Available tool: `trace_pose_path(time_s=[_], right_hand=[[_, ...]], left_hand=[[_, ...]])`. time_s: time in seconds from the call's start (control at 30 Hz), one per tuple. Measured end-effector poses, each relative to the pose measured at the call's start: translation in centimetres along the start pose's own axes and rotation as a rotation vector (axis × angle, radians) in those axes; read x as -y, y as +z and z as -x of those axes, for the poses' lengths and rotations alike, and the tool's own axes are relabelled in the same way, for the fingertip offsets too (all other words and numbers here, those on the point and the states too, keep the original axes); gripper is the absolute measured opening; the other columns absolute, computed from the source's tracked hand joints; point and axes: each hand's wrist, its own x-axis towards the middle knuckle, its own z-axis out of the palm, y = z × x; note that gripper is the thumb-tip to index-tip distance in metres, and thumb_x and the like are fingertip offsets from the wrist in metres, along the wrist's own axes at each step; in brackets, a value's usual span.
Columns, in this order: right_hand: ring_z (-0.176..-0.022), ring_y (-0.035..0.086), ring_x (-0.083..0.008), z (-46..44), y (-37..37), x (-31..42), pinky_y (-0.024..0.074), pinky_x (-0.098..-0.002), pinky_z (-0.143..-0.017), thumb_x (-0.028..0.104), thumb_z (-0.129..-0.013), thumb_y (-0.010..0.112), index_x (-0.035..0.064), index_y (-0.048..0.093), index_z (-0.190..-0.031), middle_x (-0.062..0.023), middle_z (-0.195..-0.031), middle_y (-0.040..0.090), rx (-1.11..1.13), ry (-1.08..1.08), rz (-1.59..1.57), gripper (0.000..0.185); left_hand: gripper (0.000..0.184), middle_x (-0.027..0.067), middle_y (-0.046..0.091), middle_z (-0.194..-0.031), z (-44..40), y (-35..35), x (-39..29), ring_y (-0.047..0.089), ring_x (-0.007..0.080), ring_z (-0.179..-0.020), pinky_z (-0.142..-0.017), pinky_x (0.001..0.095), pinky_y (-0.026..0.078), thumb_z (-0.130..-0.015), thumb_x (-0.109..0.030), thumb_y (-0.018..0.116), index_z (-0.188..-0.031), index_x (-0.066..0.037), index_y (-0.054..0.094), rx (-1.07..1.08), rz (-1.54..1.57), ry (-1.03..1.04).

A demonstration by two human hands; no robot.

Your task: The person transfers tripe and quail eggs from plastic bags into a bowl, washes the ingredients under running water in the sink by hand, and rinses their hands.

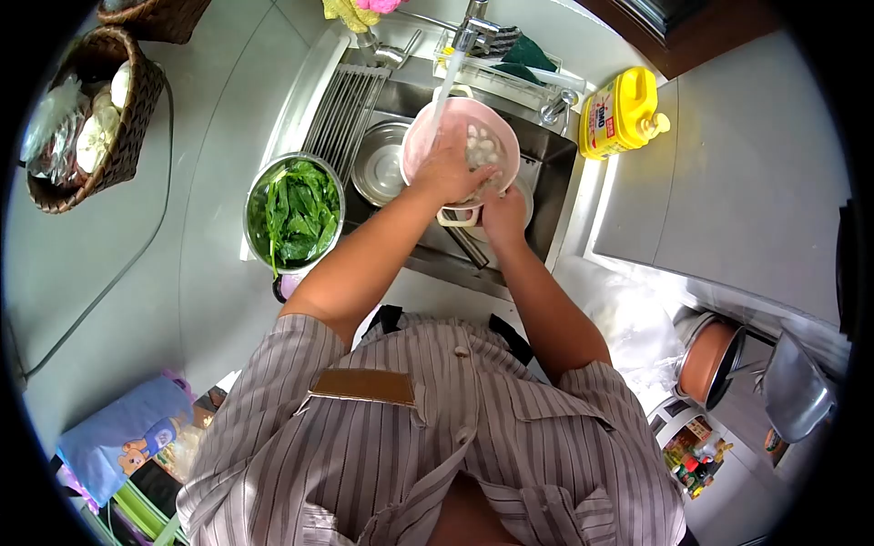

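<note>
Under the running faucet (466, 35), a pink bowl (503, 126) with cream handles is held over the sink. Small white rounded pieces (482, 146) lie in water inside it; their kind is too small to tell. My left hand (446, 171) reaches into the bowl with thumb and fingers apart, partly blurred by the water. At the near right rim, my right hand (503, 215) grips the bowl beside its near handle. Some of its fingers are hidden.
A metal bowl of leafy greens (305, 214) stands left of the sink (423, 250). In the sink are a metal basin (376, 166) and a roll-up rack (344, 114). A yellow detergent jug (619, 114) stands right, a woven basket (137, 109) far left.
</note>
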Motion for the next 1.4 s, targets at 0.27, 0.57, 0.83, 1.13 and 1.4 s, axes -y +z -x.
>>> trace_pose_path(time_s=[0.27, 0.57, 0.83, 1.13, 1.4], right_hand=[[-0.079, 0.07, -0.029, 0.3, -4.7, 1.7, 0.0531, -0.0375, -0.07, 0.018, -0.084, 0.058, -0.002, 0.064, -0.108, -0.0187, -0.089, 0.07, -0.097, -0.082, 0.255, 0.031], [-0.091, 0.068, -0.0325, 2.9, -7.9, 6.6, 0.0518, -0.0388, -0.081, 0.023, -0.087, 0.057, 0.0031, 0.065, -0.111, -0.0186, -0.095, 0.07, -0.215, -0.056, 0.375, 0.033], [-0.077, 0.07, -0.0304, 3.5, -8.7, 10.0, 0.0538, -0.0388, -0.072, 0.023, -0.088, 0.058, 0.0, 0.062, -0.103, -0.0187, -0.085, 0.07, -0.285, -0.17, 0.658, 0.027], [-0.083, 0.067, -0.0375, 3.7, -8.9, 13.1, 0.0529, -0.0429, -0.076, 0.019, -0.082, 0.057, 0.0013, 0.061, -0.108, -0.0237, -0.088, 0.068, -0.244, -0.107, 0.774, 0.032], [-0.084, 0.066, -0.0414, 3.1, -9.1, 14.6, 0.0525, -0.0475, -0.077, 0.024, -0.084, 0.057, -0.004, 0.052, -0.113, -0.0266, -0.086, 0.067, -0.195, -0.215, 1.016, 0.041]], left_hand=[[0.097, 0.0244, 0.017, -0.154, 0.1, 1.9, -3.0, 0.021, 0.0417, -0.141, -0.115, 0.0448, 0.023, -0.077, -0.062, 0.065, -0.151, -0.015, 0.022, -0.074, 0.083, 0.148], [0.097, 0.024, 0.022, -0.152, -0.5, 3.2, -6.0, 0.023, 0.0398, -0.141, -0.113, 0.0451, 0.027, -0.076, -0.061, 0.067, -0.15, -0.013, 0.026, -0.212, 0.003, 0.262], [0.116, 0.0254, 0.015, -0.155, -1.5, 4.9, -7.7, 0.029, 0.0384, -0.139, -0.111, 0.0418, 0.032, -0.077, -0.064, 0.065, -0.149, 0.005, 0.004, -0.061, 0.284, 0.204], [0.119, 0.0282, 0.016, -0.153, -2.5, 6.4, -8.6, 0.03, 0.0405, -0.138, -0.112, 0.0393, 0.03, -0.077, -0.062, 0.067, -0.148, 0.008, 0.001, -0.107, 0.429, 0.189], [0.105, 0.0288, 0.014, -0.154, -2.2, 6.7, -9.5, 0.02, 0.0371, -0.143, -0.115, 0.0356, 0.02, -0.085, -0.039, 0.07, -0.148, 0.007, -0.001, -0.155, 0.847, 0.205]])
